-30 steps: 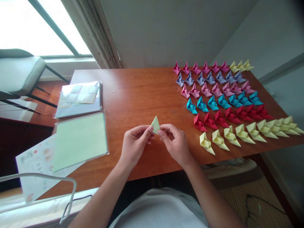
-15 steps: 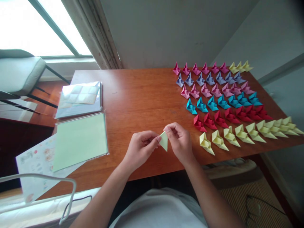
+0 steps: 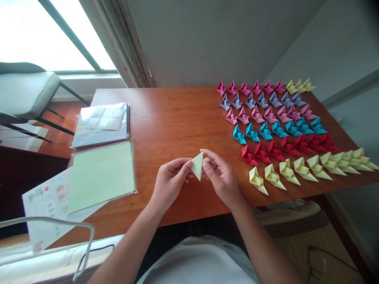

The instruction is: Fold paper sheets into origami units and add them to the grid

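Paper triangle [image 3: 197, 167]: pale yellow, folded, raised between the two hands over the near part of the counter [image 3: 171, 126]; one point turned up, one down.
Left hand [image 3: 169, 179]: pinching the triangle's left corner, thumb on the near face.
Right hand [image 3: 222, 180]: fingers curled narrow, one fingertip at the triangle's upper point, thumb close by its right edge; whether it grips cannot be told.
Front row: pale yellow origami boats [image 3: 288, 172], right of the right hand, nearest the person.
Rows behind: red boats [image 3: 274, 152], then blue boats [image 3: 278, 129], pink boats [image 3: 270, 115] and lavender boats [image 3: 262, 101].
Farthest row: six magenta boats [image 3: 256, 88], with three yellow boats [image 3: 299, 86] at its right end.
Left end: a pack of green paper [image 3: 102, 175] partly over a printed sheet [image 3: 47, 207]; just beyond, another flat pack [image 3: 97, 138] bearing a pale card [image 3: 105, 118].
Beyond the left end: a chair [image 3: 29, 88] near the window.
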A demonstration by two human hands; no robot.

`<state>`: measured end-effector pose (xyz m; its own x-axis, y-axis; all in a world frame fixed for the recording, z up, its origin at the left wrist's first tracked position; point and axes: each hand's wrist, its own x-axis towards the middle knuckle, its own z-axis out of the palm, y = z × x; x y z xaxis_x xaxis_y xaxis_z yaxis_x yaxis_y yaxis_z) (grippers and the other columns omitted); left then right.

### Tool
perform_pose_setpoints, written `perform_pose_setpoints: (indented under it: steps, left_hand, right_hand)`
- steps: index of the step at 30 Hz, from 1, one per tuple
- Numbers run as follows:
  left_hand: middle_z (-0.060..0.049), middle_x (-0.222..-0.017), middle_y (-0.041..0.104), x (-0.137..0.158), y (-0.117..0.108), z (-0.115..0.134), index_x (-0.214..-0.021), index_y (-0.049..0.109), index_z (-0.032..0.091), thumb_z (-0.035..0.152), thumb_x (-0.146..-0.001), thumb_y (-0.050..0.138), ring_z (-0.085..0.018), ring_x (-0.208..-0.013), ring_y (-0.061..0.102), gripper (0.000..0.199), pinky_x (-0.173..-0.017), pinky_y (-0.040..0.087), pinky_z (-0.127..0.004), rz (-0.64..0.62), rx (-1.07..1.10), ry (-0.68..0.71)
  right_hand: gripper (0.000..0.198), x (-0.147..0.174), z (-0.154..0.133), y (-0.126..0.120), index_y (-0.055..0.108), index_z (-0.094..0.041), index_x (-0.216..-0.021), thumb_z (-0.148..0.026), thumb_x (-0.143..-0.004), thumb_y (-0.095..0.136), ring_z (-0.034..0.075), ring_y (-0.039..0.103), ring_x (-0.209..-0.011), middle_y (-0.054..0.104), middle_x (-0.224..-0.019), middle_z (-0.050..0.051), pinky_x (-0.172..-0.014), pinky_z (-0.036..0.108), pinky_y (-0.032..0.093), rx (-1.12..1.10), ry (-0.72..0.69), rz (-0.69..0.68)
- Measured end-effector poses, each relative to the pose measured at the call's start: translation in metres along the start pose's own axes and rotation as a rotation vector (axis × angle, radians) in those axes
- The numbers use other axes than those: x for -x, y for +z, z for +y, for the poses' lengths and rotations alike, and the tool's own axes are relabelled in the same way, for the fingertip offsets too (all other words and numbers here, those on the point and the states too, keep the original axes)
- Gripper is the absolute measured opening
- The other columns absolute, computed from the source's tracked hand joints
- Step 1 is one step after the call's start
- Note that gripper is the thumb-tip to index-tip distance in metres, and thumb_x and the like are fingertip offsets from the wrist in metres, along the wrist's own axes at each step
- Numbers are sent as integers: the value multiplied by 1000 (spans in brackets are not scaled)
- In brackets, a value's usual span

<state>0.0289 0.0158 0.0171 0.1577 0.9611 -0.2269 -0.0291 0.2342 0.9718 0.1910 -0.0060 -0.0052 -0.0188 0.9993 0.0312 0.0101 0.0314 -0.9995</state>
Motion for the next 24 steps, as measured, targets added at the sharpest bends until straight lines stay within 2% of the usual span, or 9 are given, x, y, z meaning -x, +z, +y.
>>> perform_pose_setpoints:
  steps: [5, 10, 20, 24]
  left_hand:
    - [-1, -65, 69, 0, 0, 2, -91, 77, 13, 40, -85, 72, -11, -59, 60, 28, -54, 48, -18, 19, -4, -2]
    - [-2, -68, 69, 1, -1, -1, -96, 76, 14, 43, -88, 69, -12, -62, 62, 31, -55, 49, -20, 27, -62, 29]
    - [-4, -78, 66, 2, -2, -7, -108, 74, 18, 34, -99, 53, -13, -66, 59, 28, -61, 46, -23, 40, -492, 348]
    - [-5, -88, 66, 3, -1, -9, -120, 69, 16, 29, -99, 50, -13, -68, 60, 31, -63, 47, -24, 22, -568, 398]
  right_hand:
    - [28, 1, 4, 0, 67, -25, -121, -37, -97, 58, 18, 66, -80, 72, -98, 5, -70, 29, 53, 62, 17, 2]
    - [27, 0, 6, 0, 68, -24, -117, -36, -97, 58, 20, 69, -83, 73, -96, 6, -72, 31, 56, 109, 14, 12]
    - [14, -3, 1, 1, 64, -21, -100, -32, -94, 56, 18, 68, -77, 72, -88, 4, -70, 29, 56, 159, 20, -12]
    - [8, -4, 3, 3, 62, -21, -95, -27, -92, 57, 16, 67, -71, 70, -84, 2, -66, 27, 54, 222, -7, 31]
